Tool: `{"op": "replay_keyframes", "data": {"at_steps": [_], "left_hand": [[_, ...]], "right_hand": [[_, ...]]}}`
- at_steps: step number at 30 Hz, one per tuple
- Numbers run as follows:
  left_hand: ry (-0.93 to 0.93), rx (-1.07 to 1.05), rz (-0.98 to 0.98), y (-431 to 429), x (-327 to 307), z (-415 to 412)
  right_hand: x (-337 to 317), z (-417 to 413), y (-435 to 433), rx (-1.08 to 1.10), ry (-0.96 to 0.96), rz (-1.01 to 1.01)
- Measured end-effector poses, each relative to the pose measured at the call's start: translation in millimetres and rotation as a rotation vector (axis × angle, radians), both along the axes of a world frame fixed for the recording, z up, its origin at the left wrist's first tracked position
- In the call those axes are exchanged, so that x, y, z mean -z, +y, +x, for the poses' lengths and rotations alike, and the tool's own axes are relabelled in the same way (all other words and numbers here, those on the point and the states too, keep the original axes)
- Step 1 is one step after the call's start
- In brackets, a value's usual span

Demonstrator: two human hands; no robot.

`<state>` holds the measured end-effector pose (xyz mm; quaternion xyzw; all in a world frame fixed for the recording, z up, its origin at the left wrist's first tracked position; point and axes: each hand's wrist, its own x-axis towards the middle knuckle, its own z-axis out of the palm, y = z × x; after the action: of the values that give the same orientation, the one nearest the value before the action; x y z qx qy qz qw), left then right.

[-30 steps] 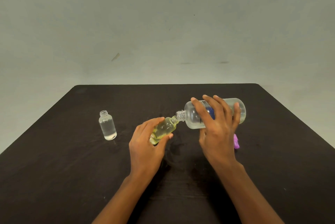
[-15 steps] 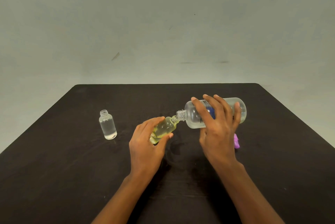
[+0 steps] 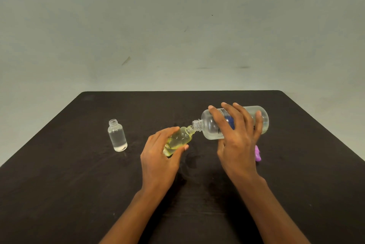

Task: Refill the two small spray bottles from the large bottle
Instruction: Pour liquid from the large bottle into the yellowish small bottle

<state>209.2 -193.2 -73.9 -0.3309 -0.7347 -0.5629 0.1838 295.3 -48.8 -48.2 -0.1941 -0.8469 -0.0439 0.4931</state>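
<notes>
Item 1, nearest: left hand [image 3: 158, 156]. Fingers [image 3: 167, 132] and thumb wrap the yellow-tinted small bottle [image 3: 179, 139], held tilted above the tabletop [image 3: 59, 184], mouth up and to the right.

Item 2: right hand [image 3: 237, 145]. Fingers curl over the large bottle [image 3: 209, 127], which lies near level with its neck meeting the small bottle's mouth.

Handling, as judged: pour under way. Lift the large bottle's base slowly, hold the two mouths together, and bring the small bottle upright as it fills, or liquid may spill.

Item 3: purple object [image 3: 257, 153], just behind the right hand, partly hidden, kind unclear.

Item 4: clear small bottle [image 3: 117, 136], uncapped and upright, well apart to the left, with little liquid at its bottom.

Room: bare tabletop around both hands. The far edge lies well beyond the bottles.
</notes>
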Motion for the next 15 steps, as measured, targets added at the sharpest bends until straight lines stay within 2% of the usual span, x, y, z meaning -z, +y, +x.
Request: {"op": "replay_keyframes", "data": {"at_steps": [15], "left_hand": [[-0.005,-0.003,0.004,0.2,0.4,0.4]], "right_hand": [[-0.2,-0.2,-0.1,0.004,0.015,0.013]]}}
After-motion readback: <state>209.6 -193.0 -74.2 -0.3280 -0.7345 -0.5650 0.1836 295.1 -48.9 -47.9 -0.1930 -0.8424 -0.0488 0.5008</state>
